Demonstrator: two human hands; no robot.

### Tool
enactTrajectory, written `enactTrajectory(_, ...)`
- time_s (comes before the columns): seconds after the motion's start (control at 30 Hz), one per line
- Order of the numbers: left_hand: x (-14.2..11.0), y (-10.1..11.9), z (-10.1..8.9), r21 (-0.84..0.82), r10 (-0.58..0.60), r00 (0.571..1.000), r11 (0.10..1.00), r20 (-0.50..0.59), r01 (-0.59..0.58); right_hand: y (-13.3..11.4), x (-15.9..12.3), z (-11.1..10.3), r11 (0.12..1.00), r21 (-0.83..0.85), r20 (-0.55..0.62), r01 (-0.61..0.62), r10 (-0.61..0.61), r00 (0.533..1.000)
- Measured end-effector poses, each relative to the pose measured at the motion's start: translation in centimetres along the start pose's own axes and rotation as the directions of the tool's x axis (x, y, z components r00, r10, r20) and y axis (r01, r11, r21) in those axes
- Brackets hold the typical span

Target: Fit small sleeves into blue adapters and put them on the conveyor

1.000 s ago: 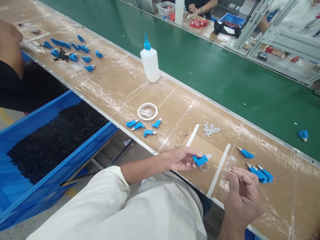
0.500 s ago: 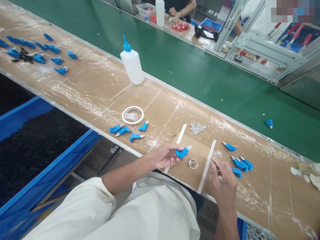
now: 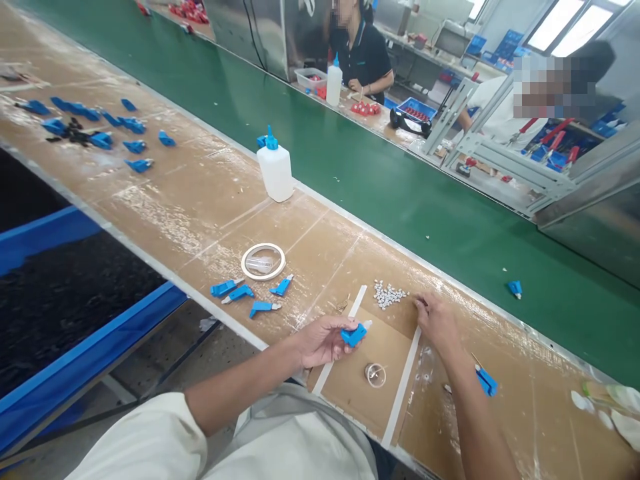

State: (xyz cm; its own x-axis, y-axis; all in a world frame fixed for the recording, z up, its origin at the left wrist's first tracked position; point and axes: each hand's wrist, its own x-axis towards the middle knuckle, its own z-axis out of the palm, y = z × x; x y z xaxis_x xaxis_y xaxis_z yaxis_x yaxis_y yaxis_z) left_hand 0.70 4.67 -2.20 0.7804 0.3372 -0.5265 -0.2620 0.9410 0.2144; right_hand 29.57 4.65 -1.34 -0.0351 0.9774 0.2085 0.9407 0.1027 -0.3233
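Note:
My left hand (image 3: 320, 343) is closed on a blue plastic part (image 3: 354, 335) with a whitish tip, held above a cardboard sheet (image 3: 347, 390). My right hand (image 3: 440, 325) is beside a pile of small grey pieces (image 3: 387, 295), at its right. Thumb and fingers are pinched there; what they hold, if anything, is too small to make out. On the cardboard stands a small clear round cup (image 3: 384, 375), with white tape (image 3: 401, 400) along the sheet's right side. Another blue part (image 3: 486, 380) lies right of my right forearm, which hides some of the table.
A white bottle with a blue nozzle (image 3: 277, 175) stands at the table's far edge. A tape roll (image 3: 245, 270) lies near several blue parts (image 3: 265, 307). Beyond runs a green belt (image 3: 360, 193) carrying another blue part (image 3: 515, 289). Co-workers sit across it.
My right hand has moved from beside the tape strip up to the grey pile. My left hand keeps its hold on the blue part. The camera view has tilted up.

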Motion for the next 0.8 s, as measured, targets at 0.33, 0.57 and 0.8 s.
enactTrajectory(0.33, 0.4, -0.2, -0.5, -0.024, 0.028, 0.999, 0.999, -0.015, -0.029, 0.7, 3.1, -0.9, 0.986, -0.100, 0.261, 0.134, -0.104, 0.960)
enactTrajectory(0.57, 0.7, -0.3, -0.7, 0.004, 0.053, 0.999, 0.999, -0.011, -0.053, -0.4, 4.6, -0.8, 0.993, -0.067, 0.352, 0.096, -0.066, 0.933)
enactTrajectory(0.8, -0.1, 0.0, 0.4, -0.001, 0.075, 0.997, 0.997, -0.013, -0.075, -1.8, 2.1, -3.4, 0.977, 0.185, 0.271, -0.107, 0.054, 0.961)
